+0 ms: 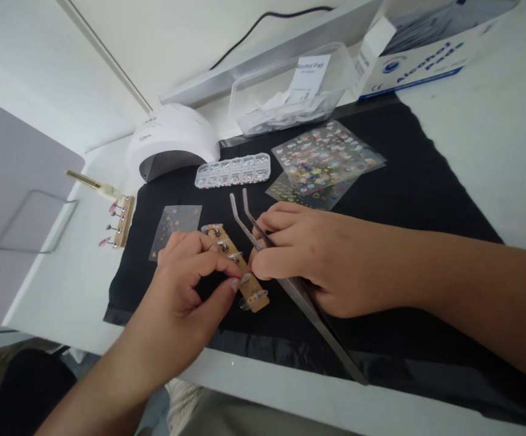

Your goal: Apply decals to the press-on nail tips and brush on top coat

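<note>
A wooden nail tip stand [258,304] lies on the black mat, with several clear false nails along it. My left hand [194,281] pinches one false nail [245,278] on the stand between thumb and index finger. Close against the stand's right side, my right hand [308,248] is curled around bent-tip metal tweezers [305,300]. The tweezers' angled tips point away from me and stand apart with nothing between them. A small clear sticker sheet [170,227] with orange spots lies just beyond my left hand, which covers its lower corner.
A white nail lamp [174,136] stands at the back left. Beside it are a clear rhinestone case [233,171], sticker sheets [328,154], a plastic box [263,91] of packets and an alcohol pads box [421,66]. Another nail stand [125,224] and a brush [94,183] are at the left.
</note>
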{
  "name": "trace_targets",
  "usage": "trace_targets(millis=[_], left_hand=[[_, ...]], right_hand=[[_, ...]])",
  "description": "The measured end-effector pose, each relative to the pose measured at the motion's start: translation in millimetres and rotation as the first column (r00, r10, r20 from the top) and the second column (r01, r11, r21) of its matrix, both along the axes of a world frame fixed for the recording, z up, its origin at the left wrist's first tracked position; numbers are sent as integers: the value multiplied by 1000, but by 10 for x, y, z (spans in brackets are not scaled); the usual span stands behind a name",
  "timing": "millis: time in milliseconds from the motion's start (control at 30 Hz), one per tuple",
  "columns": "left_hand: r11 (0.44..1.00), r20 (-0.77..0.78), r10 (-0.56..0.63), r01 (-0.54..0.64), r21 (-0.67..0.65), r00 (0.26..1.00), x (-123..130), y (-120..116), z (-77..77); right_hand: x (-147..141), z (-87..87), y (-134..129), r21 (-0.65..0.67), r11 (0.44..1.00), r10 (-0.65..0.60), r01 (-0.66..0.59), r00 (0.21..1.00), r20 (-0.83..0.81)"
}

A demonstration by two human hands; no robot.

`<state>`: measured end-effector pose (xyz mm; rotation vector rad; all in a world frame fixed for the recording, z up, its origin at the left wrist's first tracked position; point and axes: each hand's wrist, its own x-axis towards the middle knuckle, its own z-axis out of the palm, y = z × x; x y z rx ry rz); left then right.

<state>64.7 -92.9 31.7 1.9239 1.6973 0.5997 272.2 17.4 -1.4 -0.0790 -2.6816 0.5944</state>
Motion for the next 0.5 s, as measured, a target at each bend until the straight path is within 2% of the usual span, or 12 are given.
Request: trace_targets(millis=[500], left_hand=[[998,-61,-30,32,46,998,7,10,-3]], right_hand=[[-3,5,-9,-19,1000,-7,7,1000,17]])
